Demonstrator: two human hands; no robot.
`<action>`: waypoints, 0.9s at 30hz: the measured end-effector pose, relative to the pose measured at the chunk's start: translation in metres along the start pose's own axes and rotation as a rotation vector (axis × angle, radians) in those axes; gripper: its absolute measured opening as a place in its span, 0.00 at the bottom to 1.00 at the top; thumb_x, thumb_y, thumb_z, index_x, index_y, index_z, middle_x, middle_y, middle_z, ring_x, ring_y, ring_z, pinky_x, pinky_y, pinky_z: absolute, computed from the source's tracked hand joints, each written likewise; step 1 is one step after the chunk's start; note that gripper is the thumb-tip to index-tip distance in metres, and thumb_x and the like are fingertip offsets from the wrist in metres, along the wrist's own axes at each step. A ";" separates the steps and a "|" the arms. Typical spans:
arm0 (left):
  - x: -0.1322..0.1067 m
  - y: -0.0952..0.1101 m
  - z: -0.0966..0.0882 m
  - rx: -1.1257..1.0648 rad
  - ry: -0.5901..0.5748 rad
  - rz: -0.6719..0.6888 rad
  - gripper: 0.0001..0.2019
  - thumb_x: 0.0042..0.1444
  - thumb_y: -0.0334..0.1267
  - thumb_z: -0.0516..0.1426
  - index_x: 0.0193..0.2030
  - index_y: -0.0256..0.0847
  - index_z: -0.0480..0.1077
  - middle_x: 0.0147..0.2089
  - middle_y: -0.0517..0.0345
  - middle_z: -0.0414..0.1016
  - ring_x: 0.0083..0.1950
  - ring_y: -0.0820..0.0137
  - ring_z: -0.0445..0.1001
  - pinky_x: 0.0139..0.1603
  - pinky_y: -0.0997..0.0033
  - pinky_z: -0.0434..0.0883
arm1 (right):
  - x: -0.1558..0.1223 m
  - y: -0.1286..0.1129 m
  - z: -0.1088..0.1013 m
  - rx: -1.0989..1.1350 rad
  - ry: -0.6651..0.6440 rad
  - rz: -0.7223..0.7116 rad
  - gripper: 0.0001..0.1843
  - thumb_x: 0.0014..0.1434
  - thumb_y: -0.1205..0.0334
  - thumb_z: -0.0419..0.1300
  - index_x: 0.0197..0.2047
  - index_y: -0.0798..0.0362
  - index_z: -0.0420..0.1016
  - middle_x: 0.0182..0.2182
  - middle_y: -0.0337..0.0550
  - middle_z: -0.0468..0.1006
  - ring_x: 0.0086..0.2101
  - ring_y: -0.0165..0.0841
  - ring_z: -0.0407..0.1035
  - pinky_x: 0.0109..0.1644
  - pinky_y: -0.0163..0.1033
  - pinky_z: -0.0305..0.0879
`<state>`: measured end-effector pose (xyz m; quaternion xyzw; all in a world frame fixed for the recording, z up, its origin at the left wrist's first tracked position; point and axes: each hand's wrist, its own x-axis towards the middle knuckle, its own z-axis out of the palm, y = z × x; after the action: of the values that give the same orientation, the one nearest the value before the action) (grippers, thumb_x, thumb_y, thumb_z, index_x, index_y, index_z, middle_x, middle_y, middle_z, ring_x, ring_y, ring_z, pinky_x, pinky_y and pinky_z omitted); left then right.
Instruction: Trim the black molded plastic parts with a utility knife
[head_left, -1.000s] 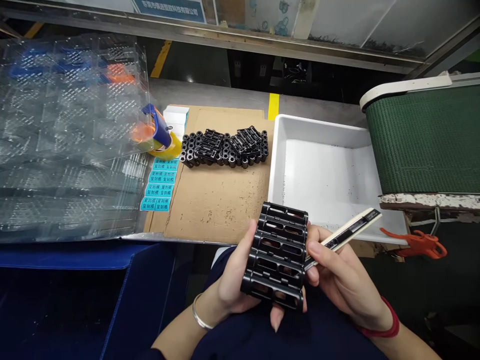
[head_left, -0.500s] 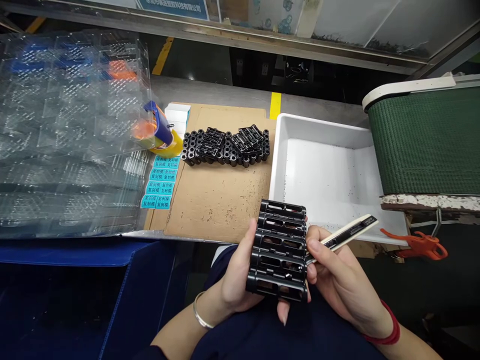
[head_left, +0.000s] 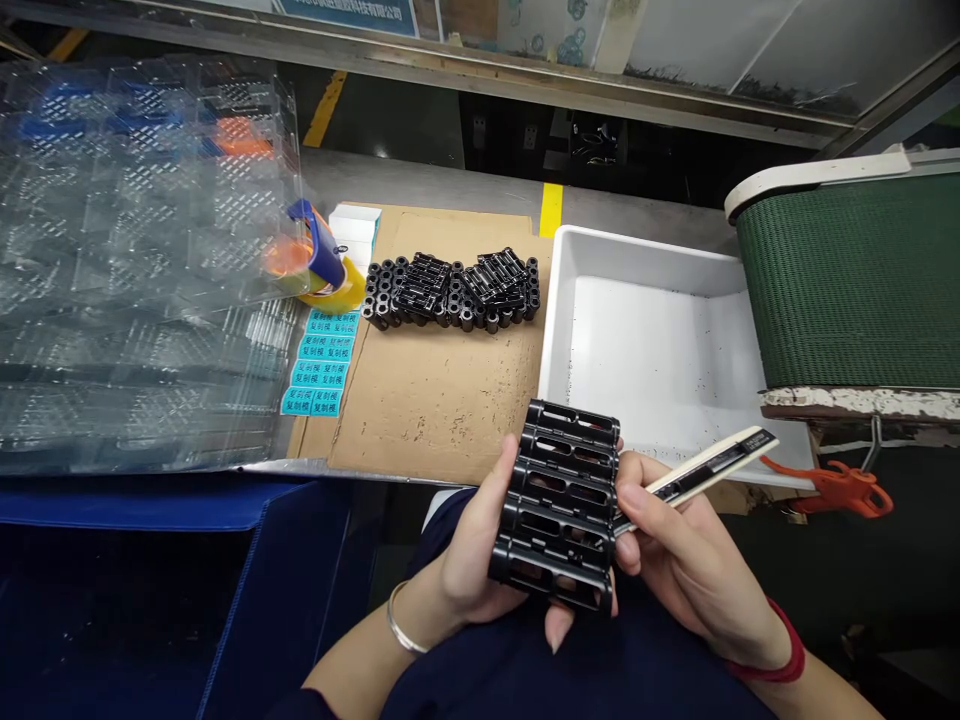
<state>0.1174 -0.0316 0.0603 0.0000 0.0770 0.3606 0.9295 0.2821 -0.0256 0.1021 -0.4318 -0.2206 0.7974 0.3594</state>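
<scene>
A black plastic part (head_left: 564,486) made of several joined, slotted tubes lies tilted in my left hand (head_left: 474,555). The thumb presses its left edge, and fingers support it from beneath. My right hand (head_left: 686,550) pinches a cream utility knife (head_left: 705,466) with a black inlay. The knife's front end touches the part's right edge near the lower tubes; the blade itself is hard to make out. More black tube parts (head_left: 450,292) sit grouped on the cardboard (head_left: 427,400) beyond my hands, some upright and some lying on top.
To the right stand a white tray (head_left: 637,370) with dark specks, orange-handled scissors (head_left: 844,490) and a green conveyor belt (head_left: 847,280). Stacked clear plastic trays (head_left: 150,250), a tape dispenser (head_left: 322,255) and blue labels (head_left: 321,365) are left. A blue bin (head_left: 285,580) is lower left.
The black part has turned slightly in my left hand, its top edge shifting right. The knife has moved a little, its rear end swinging right and slightly up.
</scene>
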 end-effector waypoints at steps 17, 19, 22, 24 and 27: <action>-0.002 -0.005 0.009 0.224 0.181 0.417 0.33 0.64 0.65 0.50 0.52 0.36 0.79 0.39 0.49 0.82 0.33 0.66 0.80 0.28 0.73 0.78 | -0.003 -0.002 -0.005 -0.140 0.194 -0.328 0.11 0.66 0.50 0.64 0.37 0.46 0.81 0.22 0.35 0.77 0.28 0.27 0.71 0.50 0.35 0.75; -0.002 -0.007 0.010 0.247 0.228 0.467 0.33 0.61 0.66 0.53 0.49 0.36 0.80 0.39 0.50 0.82 0.30 0.68 0.78 0.29 0.72 0.78 | -0.009 0.002 -0.003 -0.248 0.165 -0.447 0.08 0.67 0.52 0.63 0.40 0.44 0.82 0.26 0.36 0.79 0.31 0.29 0.74 0.54 0.38 0.76; -0.001 -0.013 0.009 0.287 0.285 0.489 0.36 0.56 0.71 0.55 0.46 0.35 0.81 0.37 0.49 0.83 0.28 0.68 0.78 0.30 0.71 0.76 | -0.014 0.008 -0.001 -0.458 0.106 -0.607 0.07 0.68 0.61 0.62 0.45 0.42 0.82 0.32 0.38 0.80 0.35 0.31 0.77 0.58 0.43 0.75; -0.002 -0.016 0.009 0.319 0.327 0.470 0.40 0.53 0.75 0.54 0.43 0.34 0.81 0.35 0.48 0.83 0.29 0.65 0.79 0.34 0.67 0.77 | -0.014 0.010 -0.001 -0.589 0.032 -0.701 0.12 0.69 0.67 0.59 0.50 0.42 0.79 0.33 0.39 0.80 0.36 0.32 0.78 0.60 0.48 0.74; -0.004 -0.018 0.011 0.389 0.354 0.406 0.46 0.49 0.80 0.50 0.41 0.33 0.82 0.32 0.47 0.82 0.39 0.55 0.82 0.45 0.58 0.78 | -0.010 0.010 -0.004 -0.765 -0.098 -0.839 0.19 0.66 0.74 0.56 0.55 0.46 0.75 0.36 0.41 0.80 0.37 0.34 0.78 0.59 0.51 0.76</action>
<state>0.1280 -0.0467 0.0708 0.1301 0.3029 0.5117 0.7934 0.2857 -0.0395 0.0989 -0.3692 -0.6627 0.4687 0.4526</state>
